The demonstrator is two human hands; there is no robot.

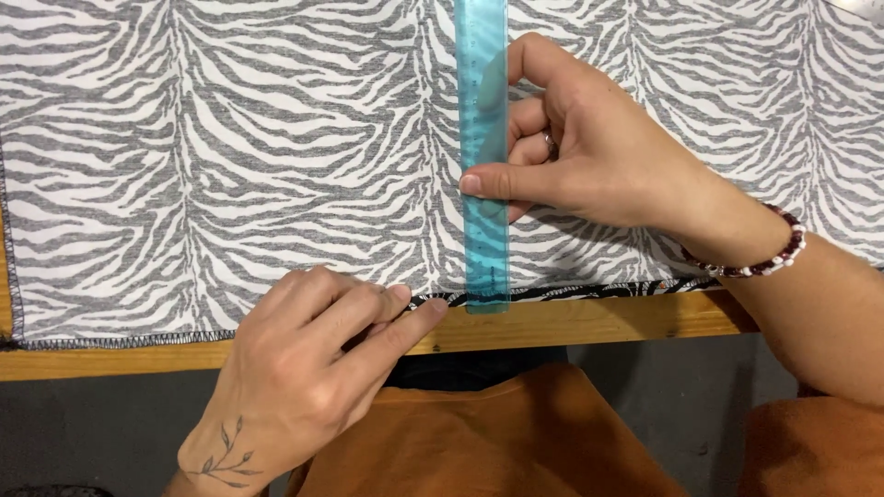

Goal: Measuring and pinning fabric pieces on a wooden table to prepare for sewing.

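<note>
The right hand (589,152) pinches a translucent teal ruler (482,156), thumb pressing it flat across the zebra-print fabric (230,156). Below and to its left, the left hand (308,377) pinches the folded fabric hem (552,293) just beside the ruler's end, at the edge of the wooden surface (571,322). Judged step: measuring fold depth. The next move calls for holding the fold steady.

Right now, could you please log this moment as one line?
left hand: pinching folded hem of zebra-striped fabric | right hand: pressing translucent blue plastic ruler across hem | wooden table edge
</note>
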